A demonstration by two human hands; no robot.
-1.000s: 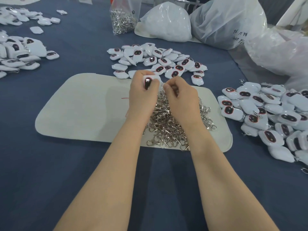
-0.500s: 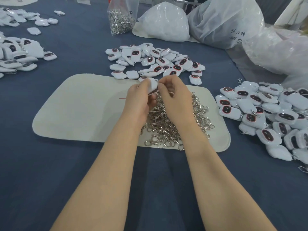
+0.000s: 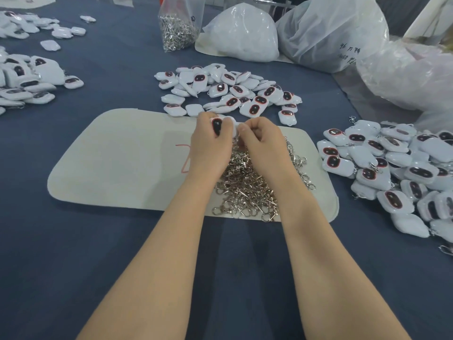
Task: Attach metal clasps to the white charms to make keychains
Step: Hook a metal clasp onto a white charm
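Above the pale mat (image 3: 117,168), far edge: both hands together on one white charm (image 3: 217,125). Left hand (image 3: 208,148) grips it, dark face toward camera. Right hand (image 3: 262,143) has its fingers curled, thumb pinching the charm's right edge; can't tell if a clasp is in there. Metal clasps pile (image 3: 247,182) lies on the mat under the wrists. Loose charms (image 3: 228,92) are heaped just beyond the mat, with more heaps right (image 3: 392,168) and far left (image 3: 24,79). Bag of clasps (image 3: 177,30) stands far centre on the blue table (image 3: 73,241).
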